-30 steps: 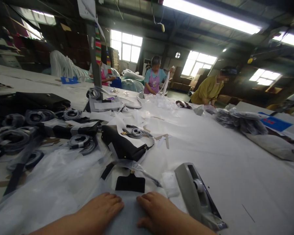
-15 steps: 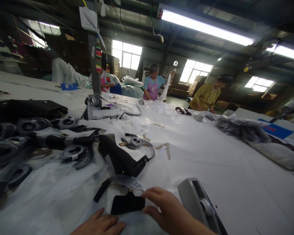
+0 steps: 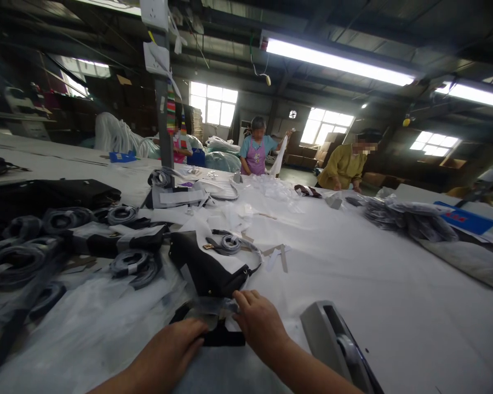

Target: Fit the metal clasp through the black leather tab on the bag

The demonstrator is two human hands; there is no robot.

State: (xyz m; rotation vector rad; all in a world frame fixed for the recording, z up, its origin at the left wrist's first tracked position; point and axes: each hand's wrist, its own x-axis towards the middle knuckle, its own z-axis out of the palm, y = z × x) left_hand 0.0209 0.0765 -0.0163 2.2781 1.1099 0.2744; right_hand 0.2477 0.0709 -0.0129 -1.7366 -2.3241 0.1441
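Note:
Between my hands lies a black bag piece (image 3: 224, 337) with clear plastic film (image 3: 216, 305) folded over its far edge. My left hand (image 3: 168, 347) is closed at its left side, fingers pointing right and pressed on the plastic; the fingertips are slightly blurred. On the right, my right hand (image 3: 263, 325) has its curled fingers pinching the film's other end. Just beyond them a black handbag (image 3: 201, 262) lies tilted on white paper, a wrapped strap coil (image 3: 230, 244) on top. A grey tape dispenser (image 3: 324, 334) stands right of my right hand.
Several wrapped strap coils (image 3: 131, 262) and black bags (image 3: 57, 191) crowd the left. Loose clear plastic (image 3: 74, 323) spreads at front left. A metal post (image 3: 164, 120) rises behind. Co-workers (image 3: 255, 148) stand across the white table (image 3: 353, 262); bagged goods (image 3: 411, 216) lie at right.
My left hand has moved up and right onto the black piece's left side. My right hand has moved slightly forward, its fingers closing on the film, which now lies lower and flatter.

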